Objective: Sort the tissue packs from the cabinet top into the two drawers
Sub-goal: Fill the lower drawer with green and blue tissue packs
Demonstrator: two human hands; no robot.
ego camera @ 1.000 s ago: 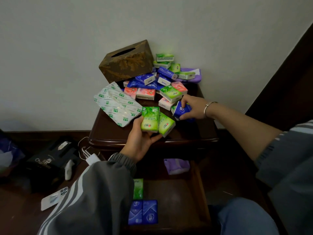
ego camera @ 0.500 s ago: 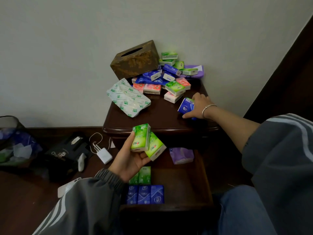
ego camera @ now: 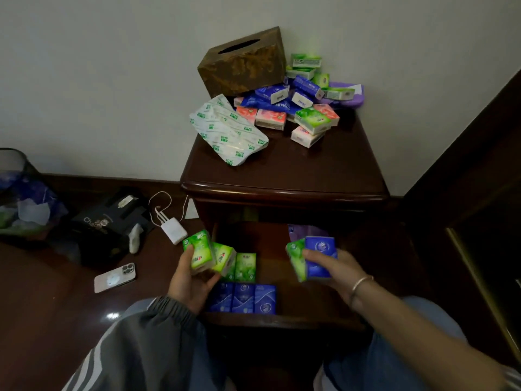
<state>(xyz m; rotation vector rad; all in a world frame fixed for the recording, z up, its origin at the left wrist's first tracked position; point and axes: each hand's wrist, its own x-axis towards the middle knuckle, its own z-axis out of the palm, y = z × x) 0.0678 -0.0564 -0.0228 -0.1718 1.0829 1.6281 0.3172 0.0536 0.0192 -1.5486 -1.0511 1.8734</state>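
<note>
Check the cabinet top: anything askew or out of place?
The brown wooden tissue box at the back sits tilted, one end apparently propped on the heap of small tissue packs. Nothing looks spilled or damaged.

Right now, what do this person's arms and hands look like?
Both hands are bare, no gloves. The left hand comes out of a grey jacket sleeve with pale stripes and a gathered cuff. The right hand has a thin metal bangle at the wrist; that forearm is uncovered.
</note>
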